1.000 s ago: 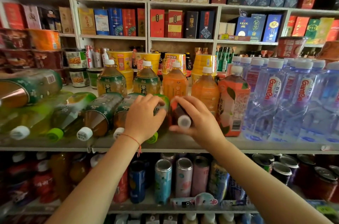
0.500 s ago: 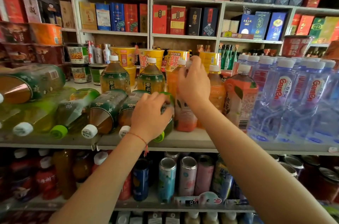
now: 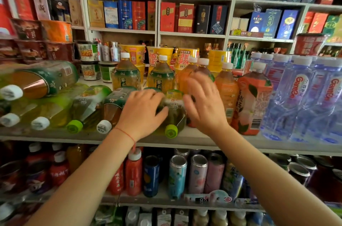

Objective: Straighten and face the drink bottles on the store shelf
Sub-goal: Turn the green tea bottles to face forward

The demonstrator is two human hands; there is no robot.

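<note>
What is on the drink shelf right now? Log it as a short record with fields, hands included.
left hand: rests on a lying green-cap bottle
right hand: fingers spread, blurred, holds nothing, in front of upright orange bottles
lying bottles: row on their sides left of the hands, caps toward the shelf edge
upright behind: two green-label tea bottles
far right: water bottles, upright

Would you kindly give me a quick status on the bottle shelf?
Left hand resting on lying green-cap bottle. Right hand open beside upright orange bottles. Several bottles lying flat at left.
</note>
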